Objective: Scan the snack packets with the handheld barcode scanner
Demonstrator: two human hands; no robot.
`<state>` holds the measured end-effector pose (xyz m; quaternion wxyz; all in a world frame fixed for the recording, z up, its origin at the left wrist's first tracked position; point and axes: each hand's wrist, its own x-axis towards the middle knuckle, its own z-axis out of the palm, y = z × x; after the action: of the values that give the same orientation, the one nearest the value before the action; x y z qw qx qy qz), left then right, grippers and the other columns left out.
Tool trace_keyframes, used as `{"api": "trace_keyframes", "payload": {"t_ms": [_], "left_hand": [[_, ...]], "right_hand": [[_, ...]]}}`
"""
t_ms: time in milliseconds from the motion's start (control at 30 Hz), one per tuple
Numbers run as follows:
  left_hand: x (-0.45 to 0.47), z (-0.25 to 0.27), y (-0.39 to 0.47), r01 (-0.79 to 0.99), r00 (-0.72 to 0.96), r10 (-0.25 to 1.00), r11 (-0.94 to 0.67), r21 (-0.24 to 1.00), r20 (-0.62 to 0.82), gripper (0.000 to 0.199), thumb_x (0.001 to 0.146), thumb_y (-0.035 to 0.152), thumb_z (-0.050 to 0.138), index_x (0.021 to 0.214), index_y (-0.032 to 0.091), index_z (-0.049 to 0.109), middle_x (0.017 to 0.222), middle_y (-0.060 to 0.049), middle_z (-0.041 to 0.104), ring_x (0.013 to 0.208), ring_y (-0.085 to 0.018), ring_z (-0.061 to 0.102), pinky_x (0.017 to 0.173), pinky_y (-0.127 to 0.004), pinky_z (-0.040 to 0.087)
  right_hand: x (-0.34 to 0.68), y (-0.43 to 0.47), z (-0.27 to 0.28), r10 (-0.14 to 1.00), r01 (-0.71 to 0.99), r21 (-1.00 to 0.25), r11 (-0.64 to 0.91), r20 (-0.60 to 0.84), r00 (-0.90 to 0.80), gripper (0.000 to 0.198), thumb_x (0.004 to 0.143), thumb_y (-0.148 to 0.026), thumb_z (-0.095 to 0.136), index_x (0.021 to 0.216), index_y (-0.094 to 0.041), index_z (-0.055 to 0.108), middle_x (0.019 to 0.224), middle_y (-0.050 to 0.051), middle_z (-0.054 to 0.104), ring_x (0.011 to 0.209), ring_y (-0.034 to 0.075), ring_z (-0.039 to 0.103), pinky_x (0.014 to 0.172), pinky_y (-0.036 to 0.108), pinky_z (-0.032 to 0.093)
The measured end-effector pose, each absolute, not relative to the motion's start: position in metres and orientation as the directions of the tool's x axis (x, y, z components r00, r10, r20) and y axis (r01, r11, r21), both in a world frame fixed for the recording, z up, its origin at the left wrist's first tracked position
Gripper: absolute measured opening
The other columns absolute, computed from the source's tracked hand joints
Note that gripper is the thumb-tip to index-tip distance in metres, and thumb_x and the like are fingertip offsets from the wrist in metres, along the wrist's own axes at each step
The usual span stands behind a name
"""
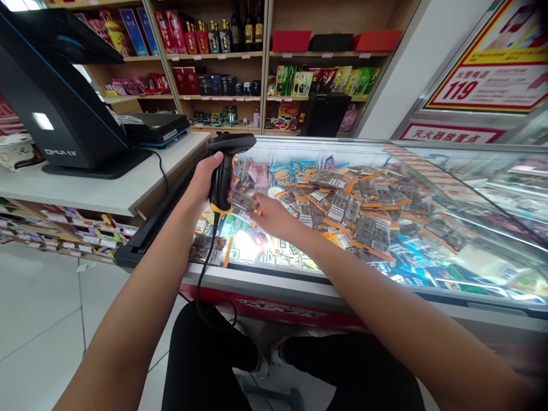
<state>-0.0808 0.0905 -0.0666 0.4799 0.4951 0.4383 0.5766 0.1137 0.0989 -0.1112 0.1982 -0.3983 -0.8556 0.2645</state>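
Note:
My left hand [208, 176] is wrapped round the handle of a black barcode scanner [222, 177], which stands upright with its head on top. A black cable [207, 260] hangs down from its yellow-trimmed base. Just right of the handle, my right hand [270, 214] pinches a small clear packet [245, 201]; its contents are too blurred to tell. Beneath both hands lies the glass top of a chest freezer [274, 273]. Many orange-edged packets [342, 208] with barcode labels are heaped to the right, and another packet [207, 249] rests near the front left edge.
A counter [85, 191] on the left carries a black register terminal [72, 97] and a scale [156, 128]. Stocked shelves [218, 55] line the back. The scanner cable loops down over my black-trousered leg [209, 354]. Red-framed signs [492, 63] hang at the right.

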Motion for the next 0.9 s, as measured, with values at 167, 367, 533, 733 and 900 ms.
{"api": "trace_keyframes", "payload": {"t_ms": [167, 367, 533, 733, 900], "left_hand": [[-0.081, -0.068, 0.090, -0.109, -0.043, 0.985, -0.169, 0.980, 0.165, 0.049, 0.088, 0.067, 0.050, 0.081, 0.019, 0.061, 0.053, -0.003, 0.061, 0.037, -0.015, 0.053, 0.036, -0.028, 0.038], [-0.081, -0.076, 0.093, -0.050, 0.111, 0.980, -0.160, 0.986, 0.165, 0.048, 0.077, 0.067, 0.060, 0.078, 0.018, 0.060, 0.055, -0.003, 0.064, 0.038, -0.016, 0.056, 0.037, -0.028, 0.043], [-0.081, -0.078, 0.095, 0.015, 0.186, 0.971, -0.153, 0.988, 0.148, 0.054, 0.074, 0.071, 0.062, 0.071, 0.018, 0.056, 0.054, -0.005, 0.064, 0.038, -0.017, 0.057, 0.036, -0.027, 0.043], [-0.080, -0.076, 0.092, 0.026, 0.201, 0.970, -0.147, 0.989, 0.139, 0.055, 0.072, 0.073, 0.064, 0.072, 0.018, 0.056, 0.053, -0.004, 0.064, 0.037, -0.017, 0.057, 0.036, -0.027, 0.043], [-0.080, -0.078, 0.093, -0.025, 0.148, 0.975, -0.162, 0.986, 0.164, 0.052, 0.075, 0.070, 0.062, 0.077, 0.018, 0.059, 0.054, -0.003, 0.064, 0.036, -0.017, 0.056, 0.035, -0.027, 0.042]], "right_hand": [[0.122, 0.111, -0.100, 0.921, 0.347, -0.930, 0.117, -0.029, -0.388, 0.022, 0.102, -0.030, 0.052, 0.121, -0.019, 0.049, 0.120, 0.015, 0.068, 0.081, 0.023, 0.076, 0.061, 0.031, 0.058], [0.128, 0.129, -0.105, 0.963, -0.064, -0.997, -0.034, -0.015, -0.270, 0.022, 0.097, -0.024, 0.060, 0.096, -0.024, 0.038, 0.102, 0.005, 0.065, 0.089, 0.023, 0.077, 0.073, 0.035, 0.064], [0.131, 0.132, -0.108, 0.968, -0.077, -0.995, -0.064, -0.043, -0.248, 0.024, 0.093, -0.024, 0.064, 0.102, -0.024, 0.041, 0.107, 0.007, 0.064, 0.091, 0.025, 0.077, 0.072, 0.037, 0.065], [0.131, 0.129, -0.106, 0.965, -0.089, -0.994, -0.066, -0.041, -0.258, 0.030, 0.089, -0.024, 0.068, 0.107, -0.024, 0.044, 0.110, 0.008, 0.065, 0.093, 0.025, 0.076, 0.074, 0.039, 0.065], [0.134, 0.129, -0.098, 0.976, 0.091, -0.996, -0.012, -0.032, -0.216, 0.027, 0.093, -0.028, 0.061, 0.114, -0.024, 0.045, 0.097, 0.006, 0.064, 0.080, 0.023, 0.074, 0.065, 0.037, 0.062]]}}
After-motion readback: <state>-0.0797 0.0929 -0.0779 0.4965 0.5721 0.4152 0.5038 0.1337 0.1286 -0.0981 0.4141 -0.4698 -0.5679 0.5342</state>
